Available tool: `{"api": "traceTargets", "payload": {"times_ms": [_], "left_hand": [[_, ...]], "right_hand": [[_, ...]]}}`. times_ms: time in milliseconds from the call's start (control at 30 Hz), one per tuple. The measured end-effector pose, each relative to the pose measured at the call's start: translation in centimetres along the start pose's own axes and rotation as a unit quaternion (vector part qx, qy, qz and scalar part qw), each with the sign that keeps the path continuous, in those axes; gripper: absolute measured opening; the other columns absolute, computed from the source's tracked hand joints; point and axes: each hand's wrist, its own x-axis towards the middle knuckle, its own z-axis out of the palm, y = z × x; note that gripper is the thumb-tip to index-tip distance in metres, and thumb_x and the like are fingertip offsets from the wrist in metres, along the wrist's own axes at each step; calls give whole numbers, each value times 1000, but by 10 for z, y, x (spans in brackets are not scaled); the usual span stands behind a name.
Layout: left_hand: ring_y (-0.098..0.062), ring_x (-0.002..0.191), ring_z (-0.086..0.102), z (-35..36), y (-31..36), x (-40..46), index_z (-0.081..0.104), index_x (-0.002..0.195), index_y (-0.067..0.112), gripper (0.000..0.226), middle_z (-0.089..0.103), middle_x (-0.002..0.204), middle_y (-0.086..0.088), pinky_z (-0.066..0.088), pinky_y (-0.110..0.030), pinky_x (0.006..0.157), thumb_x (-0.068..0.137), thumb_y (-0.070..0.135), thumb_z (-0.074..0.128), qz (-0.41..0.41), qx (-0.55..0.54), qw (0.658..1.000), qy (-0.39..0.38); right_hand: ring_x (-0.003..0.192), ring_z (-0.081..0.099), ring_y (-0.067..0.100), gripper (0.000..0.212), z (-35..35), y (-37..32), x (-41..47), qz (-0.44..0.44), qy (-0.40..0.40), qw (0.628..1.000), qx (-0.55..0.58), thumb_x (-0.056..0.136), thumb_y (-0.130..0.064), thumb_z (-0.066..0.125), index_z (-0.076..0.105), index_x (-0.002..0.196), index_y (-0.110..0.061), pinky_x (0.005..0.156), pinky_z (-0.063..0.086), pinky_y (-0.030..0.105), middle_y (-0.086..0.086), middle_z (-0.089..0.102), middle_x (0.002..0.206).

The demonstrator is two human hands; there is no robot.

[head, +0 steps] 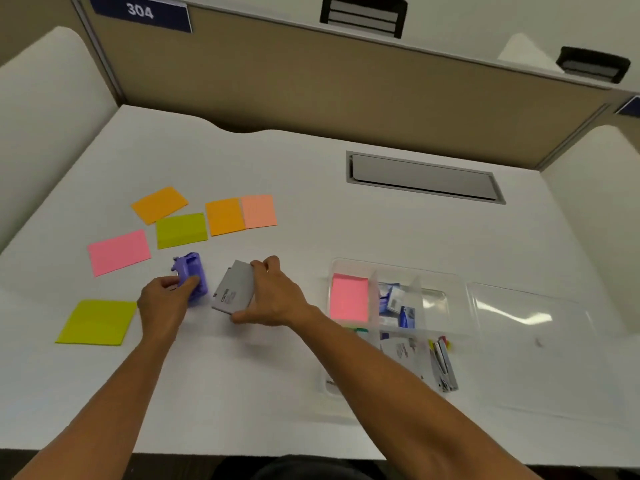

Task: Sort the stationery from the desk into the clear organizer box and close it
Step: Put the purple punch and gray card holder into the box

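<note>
while the purple stapler is gripped on the white counter by the left hand, a grey box marked with dark print is clasped between thumb and fingers of the right hand, just beside it. orange, green and pink sticky-note pads are spread over the counter's left part. well to the right, the clear organizer box is seen with its lid laid open, a pink pad and small blue-and-white packets being held in its compartments.
</note>
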Motion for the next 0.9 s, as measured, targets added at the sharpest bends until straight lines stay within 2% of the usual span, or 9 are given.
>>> {"api": "traceTargets", "payload": {"times_ms": [133, 233, 333, 467, 567, 700, 800, 900], "left_hand": [[-25, 95, 66, 11, 12, -16, 67, 107, 6, 40, 68, 109, -13, 56, -42, 84, 77, 30, 79, -62, -169, 982, -50], [-22, 94, 67, 21, 25, -32, 66, 113, 4, 43, 68, 109, -13, 57, -39, 81, 77, 26, 80, -52, -216, 971, -86], [-25, 98, 67, 35, 43, -50, 66, 113, 5, 44, 68, 109, -14, 57, -43, 86, 77, 24, 80, -23, -228, 965, -125], [-22, 91, 69, 55, 66, -72, 68, 105, 7, 38, 70, 101, -12, 58, -41, 83, 75, 25, 81, 17, -238, 954, -182], [-20, 86, 69, 71, 80, -91, 67, 105, 8, 36, 70, 99, -11, 58, -40, 84, 77, 26, 79, 56, -238, 944, -222], [-25, 91, 69, 92, 94, -114, 67, 107, 6, 38, 70, 102, -14, 57, -40, 86, 79, 28, 78, 95, -237, 931, -262], [-23, 88, 70, 106, 101, -130, 68, 103, 6, 32, 71, 100, -15, 56, -43, 89, 81, 27, 76, 100, -219, 921, -306], [-26, 89, 71, 118, 105, -144, 69, 101, 6, 28, 73, 97, -13, 56, -46, 90, 81, 25, 76, 107, -194, 919, -325]], "right_hand": [[92, 53, 20, 101, -30, 21, -29, -27, 56, 998, 25, 57, -62, 79, 32, 136, -22, 71, 52, 34, 1, 33, 126], [91, 52, 17, 104, -56, 43, -53, -46, 78, 996, 11, 57, -64, 78, 28, 140, -25, 71, 53, 35, -2, 31, 129], [102, 54, 18, 108, -80, 71, -80, -48, 83, 995, 1, 59, -65, 77, 23, 144, -27, 79, 55, 36, -4, 28, 134], [117, 44, 15, 119, -98, 112, -120, -46, 57, 997, 26, 59, -62, 79, 9, 150, -32, 90, 49, 32, -7, 27, 140], [116, 46, 14, 115, -106, 141, -151, -31, 43, 998, 35, 58, -62, 79, 13, 148, -35, 89, 52, 32, -12, 27, 138], [106, 51, 13, 109, -110, 179, -185, 2, 39, 999, -14, 57, -64, 77, 20, 144, -34, 75, 52, 24, -14, 27, 133], [109, 52, 17, 109, -107, 201, -201, 18, 18, 998, -57, 56, -68, 75, 20, 144, -34, 80, 53, 29, -11, 29, 135], [114, 49, 16, 108, -100, 211, -208, 4, -19, 993, -112, 56, -73, 72, 21, 143, -35, 86, 48, 28, -7, 33, 139]]}}
